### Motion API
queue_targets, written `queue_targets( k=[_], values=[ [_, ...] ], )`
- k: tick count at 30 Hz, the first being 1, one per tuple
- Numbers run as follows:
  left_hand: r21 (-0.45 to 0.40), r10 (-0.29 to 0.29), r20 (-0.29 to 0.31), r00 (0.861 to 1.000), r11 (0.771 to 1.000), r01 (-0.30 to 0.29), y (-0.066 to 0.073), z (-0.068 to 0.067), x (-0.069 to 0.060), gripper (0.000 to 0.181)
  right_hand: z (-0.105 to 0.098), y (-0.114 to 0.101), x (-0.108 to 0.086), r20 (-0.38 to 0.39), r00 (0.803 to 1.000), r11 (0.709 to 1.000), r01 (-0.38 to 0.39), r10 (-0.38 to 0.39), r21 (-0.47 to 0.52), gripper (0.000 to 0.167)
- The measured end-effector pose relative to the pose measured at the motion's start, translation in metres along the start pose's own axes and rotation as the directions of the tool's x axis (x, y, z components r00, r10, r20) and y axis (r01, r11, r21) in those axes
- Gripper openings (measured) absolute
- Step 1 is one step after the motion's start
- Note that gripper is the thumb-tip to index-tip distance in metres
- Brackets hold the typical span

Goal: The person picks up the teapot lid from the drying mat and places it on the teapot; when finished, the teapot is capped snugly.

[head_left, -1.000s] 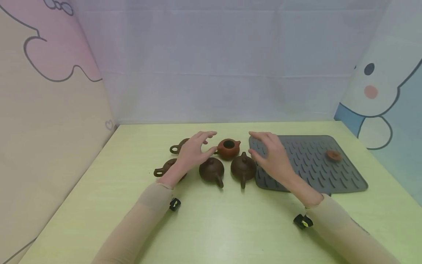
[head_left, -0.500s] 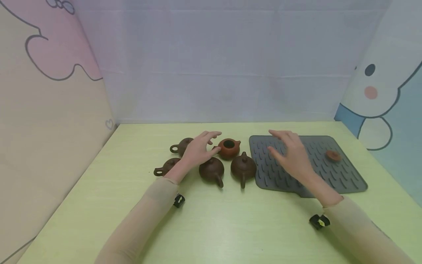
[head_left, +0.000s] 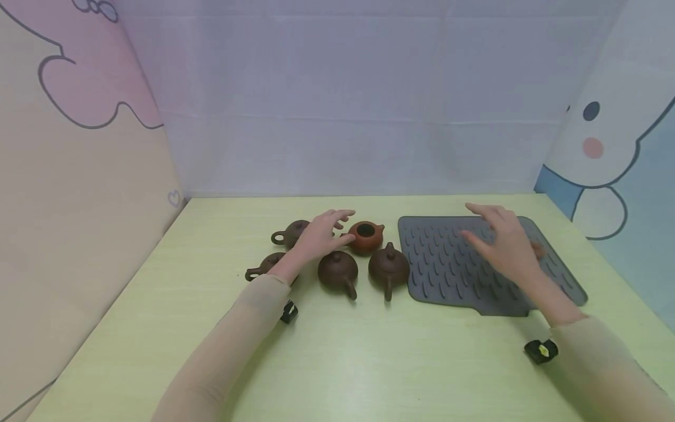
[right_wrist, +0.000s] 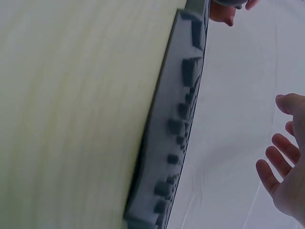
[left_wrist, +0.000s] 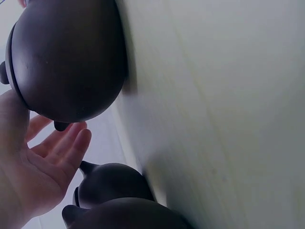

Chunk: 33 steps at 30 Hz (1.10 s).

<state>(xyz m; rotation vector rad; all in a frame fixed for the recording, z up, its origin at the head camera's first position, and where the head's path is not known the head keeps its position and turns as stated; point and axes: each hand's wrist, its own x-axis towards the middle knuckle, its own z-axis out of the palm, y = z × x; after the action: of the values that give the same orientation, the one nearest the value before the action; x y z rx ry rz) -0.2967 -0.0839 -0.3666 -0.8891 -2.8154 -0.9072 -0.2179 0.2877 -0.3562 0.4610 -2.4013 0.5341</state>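
Note:
My left hand [head_left: 319, 234] hovers with loosely bent fingers over the group of teapots, its thumb tip beside the handle side of a lidless reddish-brown teapot [head_left: 366, 243]. Nothing sits in its grasp. In front are two dark brown lidded teapots, one in the middle [head_left: 337, 271] and one at the right [head_left: 389, 269]. Two more, one at the back left [head_left: 292, 233] and one at the front left [head_left: 270, 264], are partly covered by my left hand and wrist. My right hand [head_left: 507, 249], fingers spread, is above the grey mat [head_left: 443, 264]. It partly hides a reddish-brown lid [head_left: 538, 250].
The mat has raised ridges and lies on the right part of the pale yellow table [head_left: 343, 351]. A light curtain [head_left: 358, 105] closes off the back, and printed cloth walls [head_left: 84, 234] stand at both sides.
My right hand has moved right, from beside the right teapot across the mat to near the lid. My left hand has shifted slightly right. Teapots and mat stay put.

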Motion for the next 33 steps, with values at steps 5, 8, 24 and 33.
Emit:
queue_targets(
  k=[5,8,24,33],
  values=[
    [0.013,0.009,0.034,0.999,1.0,-0.01,-0.001,0.001,0.004,0.055,-0.012,0.023,-0.004,0.027,0.999,1.0,-0.021,0.021,-0.001,0.064],
    [0.03,0.01,0.057,0.998,0.999,-0.012,-0.002,0.002,0.007,0.053,-0.017,0.038,-0.007,0.057,0.998,1.0,-0.022,0.021,0.004,0.064],
    [-0.01,-0.028,0.108,0.994,1.0,0.03,-0.004,0.003,0.008,0.043,-0.039,0.103,-0.025,0.296,0.947,0.99,-0.138,0.122,0.035,0.052],
    [-0.015,-0.018,0.115,0.993,1.0,0.02,-0.006,0.005,0.011,0.043,-0.054,0.124,-0.037,0.399,0.887,0.966,-0.257,0.234,0.006,0.043]
  ],
)
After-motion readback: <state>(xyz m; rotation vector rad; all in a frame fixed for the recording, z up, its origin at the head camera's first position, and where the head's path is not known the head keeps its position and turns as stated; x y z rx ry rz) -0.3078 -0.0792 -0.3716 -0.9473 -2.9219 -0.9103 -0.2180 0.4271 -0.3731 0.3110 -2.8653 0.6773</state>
